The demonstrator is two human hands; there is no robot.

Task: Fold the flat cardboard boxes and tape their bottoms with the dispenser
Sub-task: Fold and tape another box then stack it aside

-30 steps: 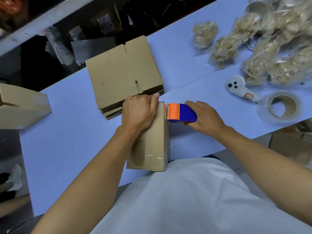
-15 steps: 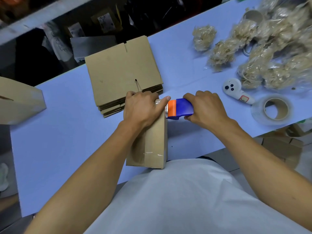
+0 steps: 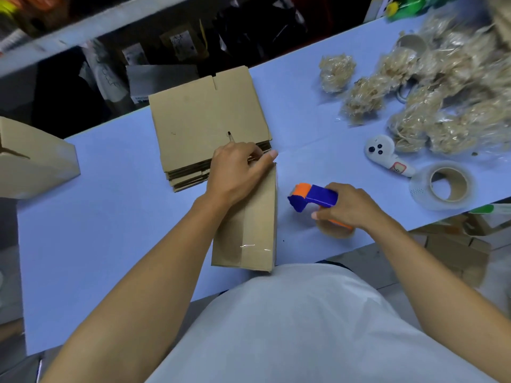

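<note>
A folded cardboard box [image 3: 254,230] stands on the blue table [image 3: 110,217] in front of me, with clear tape along its top face. My left hand [image 3: 235,172] rests on the far end of that face, fingers straight and thumb out at the far corner. My right hand [image 3: 351,208] grips the blue and orange tape dispenser [image 3: 312,196], held just right of the box and apart from it. A stack of flat cardboard boxes [image 3: 204,123] lies behind the folded box.
A finished box [image 3: 33,158] stands at the left table edge. A spare roll of clear tape [image 3: 442,185] and a white handheld device [image 3: 387,156] lie at the right. Several bundles of wrapped straw-like filling [image 3: 420,106] cover the far right. More cardboard [image 3: 456,250] sits below the table's right edge.
My right hand has pulled the dispenser away from the box's far corner, down and to the right. My left hand stays on the box's far end, its thumb now spread out.
</note>
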